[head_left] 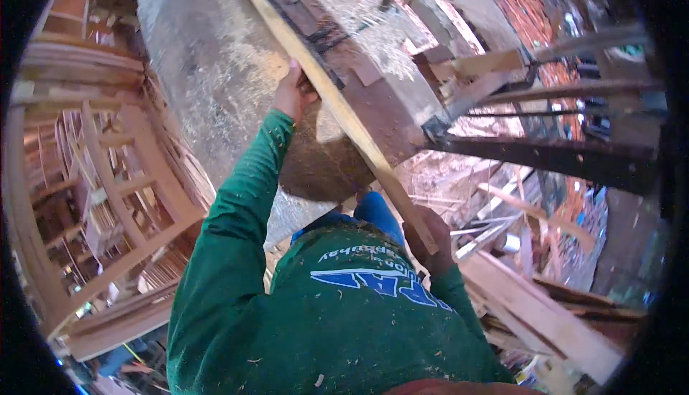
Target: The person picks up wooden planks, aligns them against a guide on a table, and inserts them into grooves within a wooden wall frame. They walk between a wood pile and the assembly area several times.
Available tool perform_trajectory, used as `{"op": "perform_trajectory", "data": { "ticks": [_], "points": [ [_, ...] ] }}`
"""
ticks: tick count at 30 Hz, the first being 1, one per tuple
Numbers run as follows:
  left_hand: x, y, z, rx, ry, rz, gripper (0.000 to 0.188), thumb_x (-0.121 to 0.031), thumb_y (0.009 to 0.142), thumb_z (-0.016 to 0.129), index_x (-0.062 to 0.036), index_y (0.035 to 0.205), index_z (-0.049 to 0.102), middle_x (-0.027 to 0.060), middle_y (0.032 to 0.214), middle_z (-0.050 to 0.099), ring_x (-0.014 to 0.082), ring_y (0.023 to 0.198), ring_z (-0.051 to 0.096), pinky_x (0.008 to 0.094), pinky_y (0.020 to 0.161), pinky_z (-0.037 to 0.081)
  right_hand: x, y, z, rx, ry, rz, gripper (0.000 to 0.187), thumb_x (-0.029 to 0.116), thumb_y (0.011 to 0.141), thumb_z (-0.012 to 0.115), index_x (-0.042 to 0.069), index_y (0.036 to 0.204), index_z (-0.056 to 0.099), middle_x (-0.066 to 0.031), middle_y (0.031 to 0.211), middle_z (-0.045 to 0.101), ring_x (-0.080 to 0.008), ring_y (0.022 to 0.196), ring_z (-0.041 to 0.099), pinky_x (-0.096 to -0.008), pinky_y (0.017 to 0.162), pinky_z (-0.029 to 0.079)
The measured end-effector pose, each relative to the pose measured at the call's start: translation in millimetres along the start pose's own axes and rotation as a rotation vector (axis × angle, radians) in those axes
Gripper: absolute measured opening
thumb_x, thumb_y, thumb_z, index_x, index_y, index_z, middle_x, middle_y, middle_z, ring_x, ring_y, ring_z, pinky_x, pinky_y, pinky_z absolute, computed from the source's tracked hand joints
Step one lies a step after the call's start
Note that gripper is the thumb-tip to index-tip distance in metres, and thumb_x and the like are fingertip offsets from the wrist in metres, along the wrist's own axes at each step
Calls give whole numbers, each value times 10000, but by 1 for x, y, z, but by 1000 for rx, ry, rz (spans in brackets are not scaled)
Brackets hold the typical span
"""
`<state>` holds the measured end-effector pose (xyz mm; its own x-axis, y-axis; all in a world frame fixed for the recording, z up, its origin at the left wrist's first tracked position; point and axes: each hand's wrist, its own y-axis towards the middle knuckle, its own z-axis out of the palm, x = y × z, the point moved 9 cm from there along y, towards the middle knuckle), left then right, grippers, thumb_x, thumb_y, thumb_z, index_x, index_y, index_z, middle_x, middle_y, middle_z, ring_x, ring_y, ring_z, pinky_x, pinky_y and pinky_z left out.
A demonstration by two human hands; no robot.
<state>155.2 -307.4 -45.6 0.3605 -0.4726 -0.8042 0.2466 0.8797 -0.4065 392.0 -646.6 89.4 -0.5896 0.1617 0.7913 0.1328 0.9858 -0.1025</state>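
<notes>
A long, narrow wooden strip (352,126) runs slantwise over a sawdust-covered worktable (208,57), its far end beside a dark straight bar (287,18). My left hand (296,92) is at the strip's left edge about a third of the way down, its fingers curled against the wood. Close to my body, my right hand (433,231) grips the near end, which sticks out past the table's near edge. Part of the right hand's fingers is hidden under the strip.
Wooden frames (133,179) and stacked boards stand along the left. Dark beams (545,158) reach out from the table's right corner. Loose planks (538,309) and offcuts lie at the lower right. Reddish shavings (513,0) are heaped at the far right.
</notes>
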Motion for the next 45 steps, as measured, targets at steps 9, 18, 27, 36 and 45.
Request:
{"op": "perform_trajectory", "data": {
  "ticks": [9,18,27,36,45],
  "points": [
    [-4,34,-27,-35,151,-78,630,-656,1039,437,-109,1267,650,24,1113,685,149,974,649,321,747,577,17,28,17,21,-235,-43,253,92,869,710,46,1118,713,-174,1065,730,-367,990,710,-434,873,573],
    [-11,45,-30,22,128,-85,657,-672,1029,446,-93,1255,657,32,1128,692,172,998,652,345,836,557,13,42,25,-3,-209,30,243,143,877,711,48,1101,709,-171,1062,717,-351,996,709,-428,875,573],
    [-28,67,-43,57,97,-74,707,-642,1048,419,-83,1475,488,106,1391,581,234,1260,577,446,1003,548,29,68,31,-38,-64,25,249,89,884,733,-6,1111,689,-177,1065,692,-323,979,704,-387,835,575],
    [-53,87,-40,117,-131,71,714,-754,971,481,-131,1300,597,-4,1114,626,134,966,583,357,841,512,27,94,45,-12,46,126,265,73,887,733,-15,1133,686,-184,1089,680,-318,975,701,-377,836,565],
    [-71,110,-56,115,42,-13,789,-709,1023,391,-103,1526,432,106,1477,526,267,1324,542,439,1097,465,42,125,58,4,-62,17,307,114,909,747,-11,1179,666,-165,1098,676,-315,1003,700,-383,849,574]
  ]
}}
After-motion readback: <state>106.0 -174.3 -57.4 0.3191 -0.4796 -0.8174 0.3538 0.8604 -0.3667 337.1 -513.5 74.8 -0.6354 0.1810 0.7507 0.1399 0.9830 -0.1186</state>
